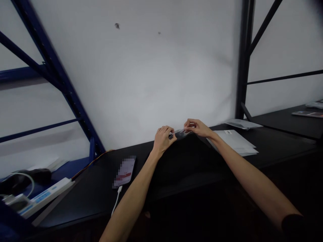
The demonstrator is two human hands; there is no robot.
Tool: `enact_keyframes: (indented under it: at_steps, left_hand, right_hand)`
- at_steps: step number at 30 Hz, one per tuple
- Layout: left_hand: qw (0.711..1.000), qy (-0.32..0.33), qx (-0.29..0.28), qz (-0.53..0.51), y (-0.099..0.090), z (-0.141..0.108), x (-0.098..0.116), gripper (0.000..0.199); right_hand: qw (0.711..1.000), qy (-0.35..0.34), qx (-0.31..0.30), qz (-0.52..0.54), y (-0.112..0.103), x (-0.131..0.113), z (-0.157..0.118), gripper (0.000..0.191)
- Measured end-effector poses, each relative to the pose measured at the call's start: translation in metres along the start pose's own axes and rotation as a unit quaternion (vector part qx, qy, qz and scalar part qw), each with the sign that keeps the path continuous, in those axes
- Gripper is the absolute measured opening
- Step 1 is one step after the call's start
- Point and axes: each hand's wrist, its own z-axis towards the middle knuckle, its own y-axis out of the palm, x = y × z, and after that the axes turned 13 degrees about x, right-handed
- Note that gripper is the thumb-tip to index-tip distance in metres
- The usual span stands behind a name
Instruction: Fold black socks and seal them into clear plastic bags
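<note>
Between my two hands stretches a thin, shiny piece of clear plastic film or bag (180, 134), held a little above the black tabletop near the wall. My left hand (164, 136) pinches its left end, with thumb and fingers curled round it. At the other end my right hand (196, 127) grips the plastic's edge between thumb and fingertips. What the plastic contains, if anything, is too small and blurred to tell. Just beyond my right forearm lie white flat envelopes (236, 143), one bearing a small label.
A phone (125, 171) with a white charging cable (116, 201) lies on the black table (88, 191) at left. Farther left is a white power strip (47, 195). Blue rack posts (58, 70) and a black upright (243, 67) flank the wall. Another white packet (242, 123) lies behind the envelopes.
</note>
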Motion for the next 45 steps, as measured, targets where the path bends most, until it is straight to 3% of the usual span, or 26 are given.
enact_keyframes:
  at_steps: [10, 13, 16, 23, 29, 34, 38, 40, 43, 45]
  left_hand:
    - [0.997, -0.028, 0.021, 0.061, -0.015, 0.003, -0.034, 0.009]
    - [0.997, -0.034, 0.022, 0.070, -0.017, 0.003, -0.038, 0.009]
    - [0.993, -0.094, 0.010, 0.064, -0.017, 0.003, -0.042, 0.012]
    - [0.966, -0.171, -0.074, -0.179, -0.005, -0.004, -0.051, 0.007]
    - [0.971, -0.125, -0.081, -0.186, 0.003, -0.011, -0.051, 0.012]
    - [0.992, -0.067, -0.040, -0.095, -0.003, -0.010, -0.045, 0.012]
    - [0.995, -0.052, -0.016, -0.079, 0.000, -0.013, -0.050, 0.013]
    - [0.995, -0.047, -0.043, -0.077, 0.006, -0.019, -0.055, 0.019]
    - [0.983, -0.010, -0.169, -0.065, 0.016, -0.030, -0.063, 0.026]
    - [0.973, -0.004, -0.223, -0.058, 0.020, -0.036, -0.065, 0.030]
  right_hand:
    - [0.990, -0.017, 0.128, 0.056, -0.035, 0.025, 0.012, 0.037]
    - [0.989, 0.003, 0.136, 0.054, -0.032, 0.026, 0.011, 0.041]
    - [0.991, 0.018, 0.112, 0.069, -0.026, 0.028, 0.010, 0.041]
    - [0.995, 0.041, 0.081, 0.030, -0.025, 0.041, 0.004, 0.034]
    - [0.990, -0.003, 0.087, -0.109, -0.018, 0.052, 0.000, 0.037]
    - [0.956, -0.098, 0.085, -0.263, -0.005, 0.058, -0.003, 0.008]
    - [0.928, -0.122, 0.116, -0.331, 0.002, 0.068, -0.006, 0.021]
    - [0.913, -0.092, 0.102, -0.384, 0.003, 0.079, -0.009, 0.028]
    - [0.882, -0.015, 0.025, -0.471, 0.002, 0.096, -0.012, 0.039]
    - [0.869, 0.007, -0.001, -0.494, 0.002, 0.103, -0.012, 0.048]
